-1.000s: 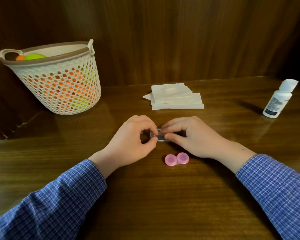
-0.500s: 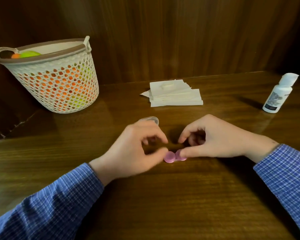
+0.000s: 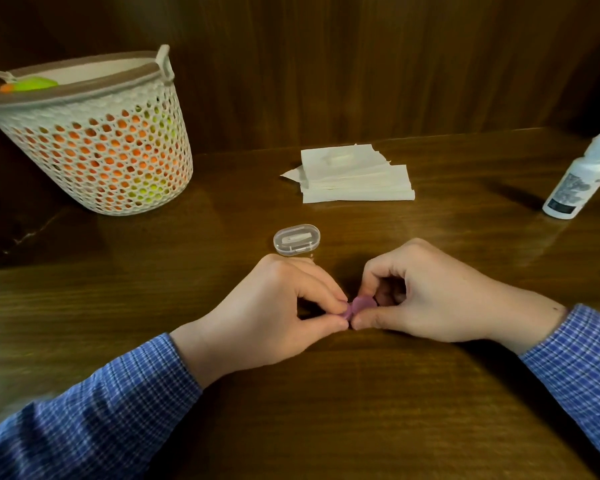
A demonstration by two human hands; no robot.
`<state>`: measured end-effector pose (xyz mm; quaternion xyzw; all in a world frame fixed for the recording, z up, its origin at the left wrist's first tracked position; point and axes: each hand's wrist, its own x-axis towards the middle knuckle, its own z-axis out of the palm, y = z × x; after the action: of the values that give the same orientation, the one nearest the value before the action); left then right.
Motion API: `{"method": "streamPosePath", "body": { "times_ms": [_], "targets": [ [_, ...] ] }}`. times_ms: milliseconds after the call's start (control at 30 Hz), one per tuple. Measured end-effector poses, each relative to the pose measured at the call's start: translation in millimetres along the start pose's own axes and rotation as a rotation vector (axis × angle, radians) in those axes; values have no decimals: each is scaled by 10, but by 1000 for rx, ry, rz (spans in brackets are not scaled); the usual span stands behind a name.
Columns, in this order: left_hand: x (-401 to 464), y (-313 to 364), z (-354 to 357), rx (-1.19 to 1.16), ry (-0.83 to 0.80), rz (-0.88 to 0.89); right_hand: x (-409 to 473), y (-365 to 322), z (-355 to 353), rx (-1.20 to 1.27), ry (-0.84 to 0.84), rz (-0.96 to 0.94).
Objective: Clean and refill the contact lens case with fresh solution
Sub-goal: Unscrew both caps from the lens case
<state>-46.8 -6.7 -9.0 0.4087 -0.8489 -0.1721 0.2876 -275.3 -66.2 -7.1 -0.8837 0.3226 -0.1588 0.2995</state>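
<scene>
The pink contact lens case (image 3: 359,305) is held between both hands just above the wooden table (image 3: 326,410), mostly hidden by fingers. My left hand (image 3: 271,313) pinches its left end between thumb and forefinger. My right hand (image 3: 420,296) pinches its right end the same way. A small clear plastic box (image 3: 296,238) lies on the table just beyond my left hand. The white solution bottle (image 3: 579,178) stands at the far right, cap on.
A stack of white tissues (image 3: 355,176) lies at the back centre. A white perforated basket (image 3: 94,140) with orange and green contents stands at the back left. A dark wooden wall rises behind the table.
Both hands let go of the clear box, which now lies on the table, and moved toward me. They have taken hold of the pink case and lifted it slightly.
</scene>
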Motion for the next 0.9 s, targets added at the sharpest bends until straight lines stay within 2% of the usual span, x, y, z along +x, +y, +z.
{"method": "streamPosePath", "body": {
  "times_ms": [900],
  "targets": [
    [9,-29,0,-27,-20,-12,89,69,-80,111,-145,-65]
  ]
}}
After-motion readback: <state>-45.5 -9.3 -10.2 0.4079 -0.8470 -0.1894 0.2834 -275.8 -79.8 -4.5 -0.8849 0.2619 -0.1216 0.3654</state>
